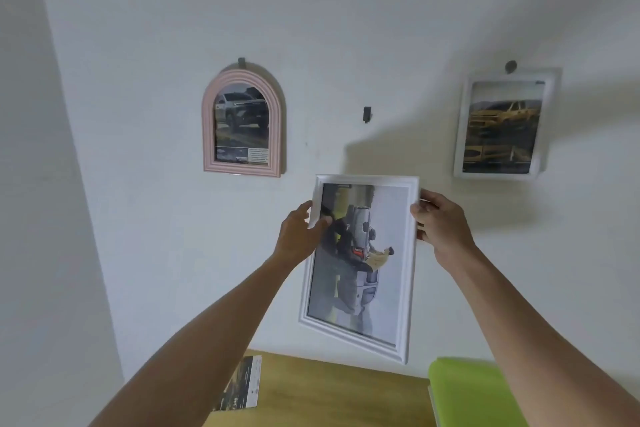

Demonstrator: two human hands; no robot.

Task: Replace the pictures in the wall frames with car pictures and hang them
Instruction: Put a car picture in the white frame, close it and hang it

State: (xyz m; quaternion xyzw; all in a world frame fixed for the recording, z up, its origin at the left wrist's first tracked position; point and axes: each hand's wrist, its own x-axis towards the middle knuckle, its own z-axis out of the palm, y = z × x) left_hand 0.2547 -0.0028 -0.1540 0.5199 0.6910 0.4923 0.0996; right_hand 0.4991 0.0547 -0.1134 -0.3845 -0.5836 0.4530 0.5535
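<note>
I hold a white rectangular frame (pixel 360 267) up against the wall, below a bare dark wall hook (pixel 366 114). It contains a car picture that lies sideways. My left hand (pixel 301 234) grips its upper left edge and my right hand (pixel 441 224) grips its upper right edge. A pink arched frame (pixel 243 123) with a grey car picture hangs on a hook at the left. A white frame (pixel 504 126) with a yellow car picture hangs at the right.
A wooden table (pixel 329 392) stands against the wall below. A printed car leaflet (pixel 240 383) lies at its left edge and a green folder (pixel 467 392) lies at its right. A wall corner runs down the left side.
</note>
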